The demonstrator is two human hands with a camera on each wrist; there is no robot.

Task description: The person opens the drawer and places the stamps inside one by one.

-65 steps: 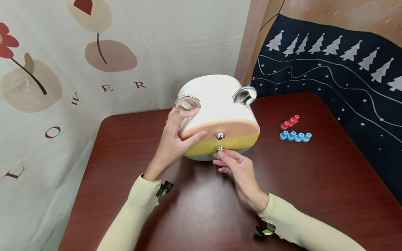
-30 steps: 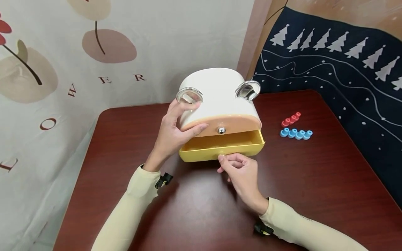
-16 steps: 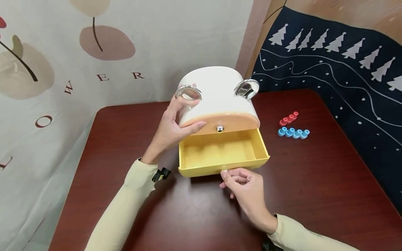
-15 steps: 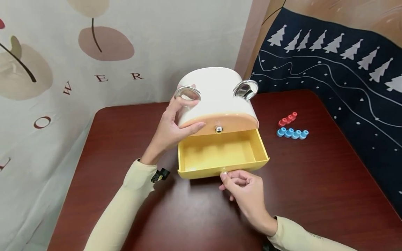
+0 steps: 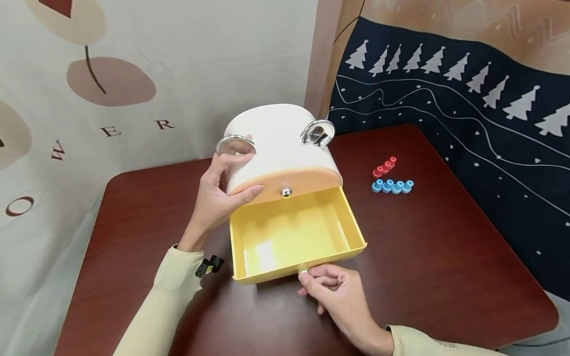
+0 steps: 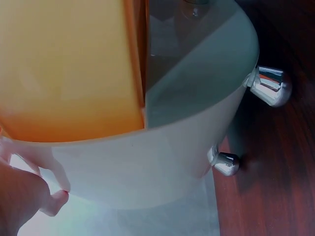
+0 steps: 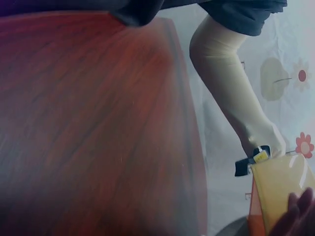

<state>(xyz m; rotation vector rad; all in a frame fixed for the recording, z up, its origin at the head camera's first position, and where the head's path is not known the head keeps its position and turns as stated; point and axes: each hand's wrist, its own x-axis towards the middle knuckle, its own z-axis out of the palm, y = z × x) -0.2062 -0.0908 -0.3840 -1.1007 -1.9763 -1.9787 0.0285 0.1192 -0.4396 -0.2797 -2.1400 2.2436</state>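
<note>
A small white drawer cabinet [image 5: 276, 133] with round mirrored ears stands on the table. My left hand [image 5: 215, 195] grips its left side, thumb across the orange top drawer [image 5: 303, 184] and fingers around the left ear [image 5: 236, 144]. The yellow drawer [image 5: 291, 237] is pulled far out, and its inside is bare. At its front, my right hand [image 5: 343, 299] pinches the small knob [image 5: 304, 270] between thumb and forefinger. In the left wrist view, the grey-green lower drawer [image 6: 206, 73] is closed beneath it. Silver feet [image 6: 270, 87] stick out under the cabinet.
A row of red pegs [image 5: 385, 168] and a row of blue pegs [image 5: 393, 186] lie right of the cabinet on the dark red table [image 5: 427, 257]. Behind hang a pale cloth [image 5: 191, 59] and a navy cloth with white trees [image 5: 445, 104].
My right hand has pulled the yellow drawer by its knob from closed to far out, toward the body. The left hand has kept its grip on the cabinet. The head view has shifted right.
</note>
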